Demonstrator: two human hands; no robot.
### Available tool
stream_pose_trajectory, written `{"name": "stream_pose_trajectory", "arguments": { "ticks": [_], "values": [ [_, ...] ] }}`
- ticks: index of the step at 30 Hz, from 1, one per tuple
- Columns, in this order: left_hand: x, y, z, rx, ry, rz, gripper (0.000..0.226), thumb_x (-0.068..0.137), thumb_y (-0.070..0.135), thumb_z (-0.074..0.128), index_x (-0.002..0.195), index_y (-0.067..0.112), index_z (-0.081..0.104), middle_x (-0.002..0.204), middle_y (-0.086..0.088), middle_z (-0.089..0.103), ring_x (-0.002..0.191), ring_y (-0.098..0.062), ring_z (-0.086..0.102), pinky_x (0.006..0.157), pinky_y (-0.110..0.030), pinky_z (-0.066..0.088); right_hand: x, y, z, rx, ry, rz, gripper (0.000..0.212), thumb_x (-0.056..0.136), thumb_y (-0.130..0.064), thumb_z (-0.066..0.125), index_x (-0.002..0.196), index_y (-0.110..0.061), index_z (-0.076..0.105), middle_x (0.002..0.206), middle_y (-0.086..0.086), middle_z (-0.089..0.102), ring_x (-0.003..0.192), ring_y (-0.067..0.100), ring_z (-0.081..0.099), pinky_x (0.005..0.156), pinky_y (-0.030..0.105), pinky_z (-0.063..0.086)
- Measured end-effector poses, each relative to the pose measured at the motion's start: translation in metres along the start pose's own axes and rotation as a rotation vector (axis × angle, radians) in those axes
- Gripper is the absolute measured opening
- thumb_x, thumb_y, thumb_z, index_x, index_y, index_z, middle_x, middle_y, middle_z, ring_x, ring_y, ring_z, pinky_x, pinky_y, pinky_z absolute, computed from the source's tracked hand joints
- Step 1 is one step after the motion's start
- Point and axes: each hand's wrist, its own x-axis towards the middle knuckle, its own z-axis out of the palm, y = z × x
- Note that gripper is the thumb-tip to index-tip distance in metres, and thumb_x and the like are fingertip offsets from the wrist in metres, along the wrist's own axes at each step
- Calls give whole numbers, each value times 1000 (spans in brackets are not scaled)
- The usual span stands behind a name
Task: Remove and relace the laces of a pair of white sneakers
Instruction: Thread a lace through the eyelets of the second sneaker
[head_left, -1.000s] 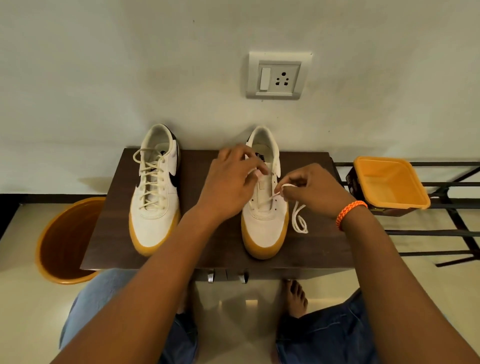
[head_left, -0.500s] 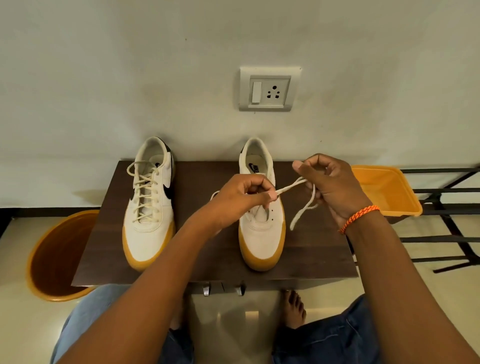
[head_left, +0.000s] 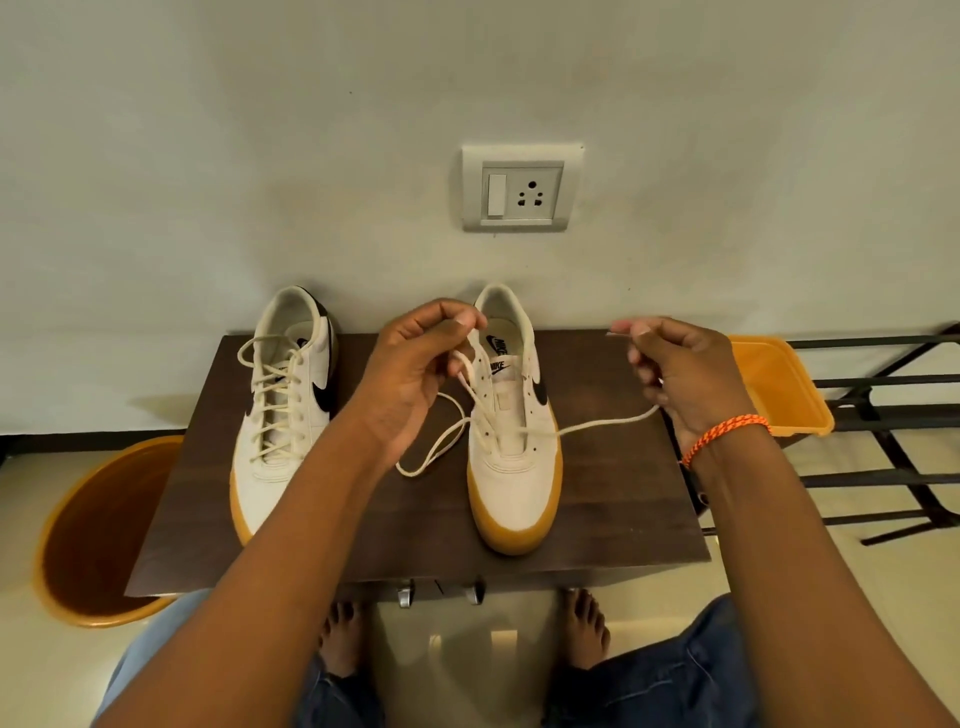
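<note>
Lace (head_left: 597, 425) passes through the lowest eyelets of the right-hand sneaker (head_left: 514, 457) (toe toward the person) on the table (head_left: 613, 499) — left hand (head_left: 415, 374) and right hand (head_left: 685, 374) each pinch one end.

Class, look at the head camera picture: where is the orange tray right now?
The orange tray sits at the right of the head view, on a dark metal rack beside the brown table, partly hidden behind the right hand.
</note>
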Motion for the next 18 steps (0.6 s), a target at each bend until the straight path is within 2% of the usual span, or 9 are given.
{"name": "stream_pose_trajectory", "arguments": {
  "ticks": [3, 5, 7, 9, 12, 13, 14, 16, 18],
  "values": [
    [0, 7, -6, -185, -3, -8, 12, 101, 15, 60, 104, 7, 69, 63, 3, 47, 60, -15, 41, 71, -34, 45, 1, -2, 2, -37, 44, -37, 29, 106, -8, 50, 106, -13, 78, 78, 2, 71, 63, 13, 57, 48, 21, 38],
    [0, 11, -10, -137, 44, -6, 12, 102, 16, 62, 102, 7, 69, 59, 1, 43, 51, -14, 39, 61, -32, 48, 1, -2, 2, -58, 106, -46, 29, 107, -11, 48, 104, -12, 77, 77, 3, 72, 63, 13, 61, 52, 25, 41],
    [0, 10, -15, 195, 131, -6, 15, 102, 16, 66, 102, 2, 71, 54, 1, 50, 43, -12, 39, 50, -27, 45, -2, -5, 4, -56, 104, -73, 29, 106, -10, 46, 106, -10, 75, 75, 4, 72, 60, 14, 60, 51, 26, 42],
    [1, 3, -23, 580, 161, -47, 8, 99, 18, 72, 98, 11, 76, 55, -1, 61, 41, -11, 49, 46, -26, 48, -8, -10, 10, -50, 25, -116, 27, 106, -7, 43, 116, -9, 68, 76, 9, 72, 59, 17, 61, 49, 26, 45],
    [-1, -8, -23, 1046, 113, -24, 4, 96, 27, 75, 93, 28, 77, 70, 8, 74, 54, -7, 69, 61, -36, 63, -19, -15, 28, -29, -160, -117, 18, 108, -6, 45, 125, -8, 50, 88, 14, 76, 65, 26, 67, 56, 31, 55],
    [-2, -11, -16, 1074, 110, 15, 8, 98, 33, 74, 92, 30, 79, 75, 13, 75, 61, -6, 71, 66, -37, 64, -23, -14, 35, -29, -202, -108, 15, 108, -6, 47, 123, -8, 47, 90, 13, 77, 68, 29, 70, 60, 33, 58],
    [-2, -12, -7, 1003, 92, 30, 16, 100, 38, 70, 91, 30, 81, 78, 14, 76, 66, -6, 71, 68, -36, 63, -28, -12, 41, -35, -223, -107, 14, 107, -6, 49, 120, -6, 46, 91, 12, 78, 71, 31, 72, 65, 36, 61],
    [-4, -11, 12, 726, 37, -62, 37, 106, 45, 60, 90, 22, 84, 82, 7, 79, 74, -12, 72, 68, -31, 60, -37, -8, 54, -46, -239, -130, 11, 106, -7, 53, 116, -4, 48, 88, 12, 77, 71, 32, 74, 67, 39, 63],
    [-4, -11, 22, 578, 37, -145, 47, 105, 47, 57, 87, 13, 84, 84, 1, 80, 78, -13, 70, 69, -26, 57, -44, -6, 62, -44, -242, -152, 8, 105, -7, 55, 112, -4, 51, 83, 13, 76, 68, 31, 75, 65, 39, 63]
  ]
}}
